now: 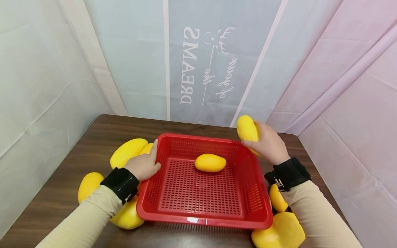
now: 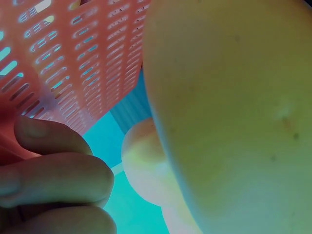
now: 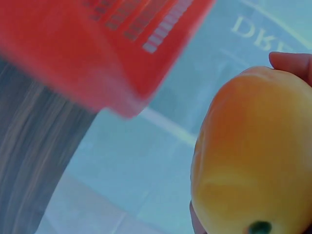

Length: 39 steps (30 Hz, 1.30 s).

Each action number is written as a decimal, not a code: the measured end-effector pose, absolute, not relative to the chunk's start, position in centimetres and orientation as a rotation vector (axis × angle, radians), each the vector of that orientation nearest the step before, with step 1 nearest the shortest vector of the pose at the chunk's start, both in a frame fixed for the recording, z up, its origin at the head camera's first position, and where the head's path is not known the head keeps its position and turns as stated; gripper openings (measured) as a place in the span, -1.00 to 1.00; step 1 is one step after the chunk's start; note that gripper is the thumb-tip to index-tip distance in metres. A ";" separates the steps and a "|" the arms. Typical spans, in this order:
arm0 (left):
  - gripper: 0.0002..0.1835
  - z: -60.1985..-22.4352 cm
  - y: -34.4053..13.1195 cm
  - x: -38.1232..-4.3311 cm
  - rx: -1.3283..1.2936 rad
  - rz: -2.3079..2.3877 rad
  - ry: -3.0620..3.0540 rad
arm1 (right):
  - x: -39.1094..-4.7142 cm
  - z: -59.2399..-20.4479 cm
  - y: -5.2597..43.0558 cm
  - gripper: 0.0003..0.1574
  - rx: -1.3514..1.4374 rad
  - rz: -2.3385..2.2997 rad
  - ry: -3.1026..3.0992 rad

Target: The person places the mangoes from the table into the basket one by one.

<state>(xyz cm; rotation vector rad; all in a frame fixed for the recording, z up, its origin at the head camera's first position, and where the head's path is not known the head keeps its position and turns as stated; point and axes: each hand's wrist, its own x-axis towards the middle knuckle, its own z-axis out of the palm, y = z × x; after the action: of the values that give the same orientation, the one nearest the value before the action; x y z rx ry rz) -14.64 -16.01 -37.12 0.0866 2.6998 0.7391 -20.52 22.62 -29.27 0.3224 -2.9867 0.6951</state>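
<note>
Apparently mid-loading: right grip [image 1: 270, 143] closed round one yellow fruit [image 1: 247, 128], right of frame centre; left grip [image 1: 143, 165] clasping red basket [image 1: 200, 199]; next move likely calls for inward lowering, then release.

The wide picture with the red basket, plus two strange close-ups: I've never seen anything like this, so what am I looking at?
There is no robot here, just a person's left hand and right hand, each with a black wristband. The wide picture comes from a camera worn on the head, looking forward and down. The close-ups come from a camera on each wrist, watching that hand's work. On the dark wooden table, yellow mango-like fruits lie to both sides of a red basket, with one fruit inside it. The left hand grips the basket's left side; the right hand holds another fruit by the basket's far right corner.
</note>
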 end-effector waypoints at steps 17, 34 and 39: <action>0.02 -36.9 -16.0 -14.5 0.091 0.731 2.700 | -18.0 -32.6 17.2 0.13 0.621 0.824 -2.916; 0.03 -36.9 -16.0 -14.6 0.084 0.743 2.691 | -16.7 -36.1 15.0 0.08 0.900 0.797 -2.871; 0.03 -36.8 -16.0 -14.5 0.088 0.745 2.691 | -16.4 -37.0 14.3 0.10 0.945 0.754 -2.893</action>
<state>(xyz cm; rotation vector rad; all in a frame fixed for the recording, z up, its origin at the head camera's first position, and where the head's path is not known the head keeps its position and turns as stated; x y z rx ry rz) -14.52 -16.00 -36.81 0.0881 2.6915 0.7453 -16.36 14.33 -37.01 0.9453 -2.8931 0.7539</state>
